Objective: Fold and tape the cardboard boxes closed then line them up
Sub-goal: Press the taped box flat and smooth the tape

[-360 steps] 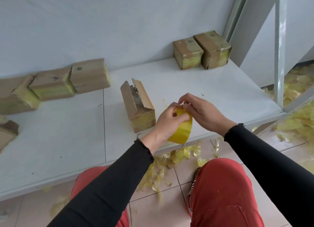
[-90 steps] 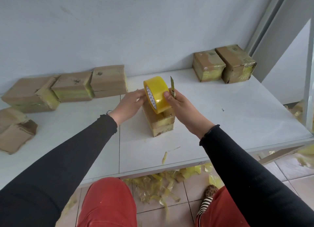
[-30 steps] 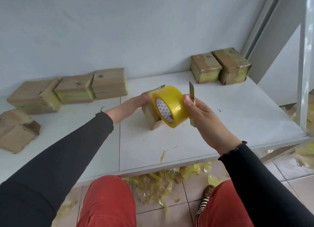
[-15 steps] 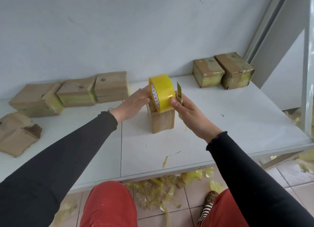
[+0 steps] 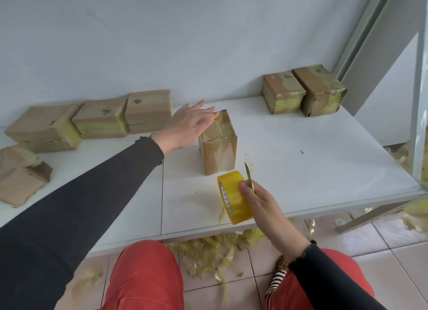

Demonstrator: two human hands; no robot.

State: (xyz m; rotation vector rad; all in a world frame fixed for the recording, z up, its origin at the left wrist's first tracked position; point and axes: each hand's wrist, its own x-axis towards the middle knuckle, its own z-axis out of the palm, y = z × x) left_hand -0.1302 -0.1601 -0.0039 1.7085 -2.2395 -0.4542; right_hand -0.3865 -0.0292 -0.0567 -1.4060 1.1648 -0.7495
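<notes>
One cardboard box upright mid-table, left hand flat, straight fingers on its taped top, right hand nearer the table edge, gripping yellow tape roll and small blade

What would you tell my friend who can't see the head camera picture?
A person's left hand presses flat on top of a taped cardboard box standing on a white table. Their right hand holds a yellow tape roll and a small blade.
</notes>
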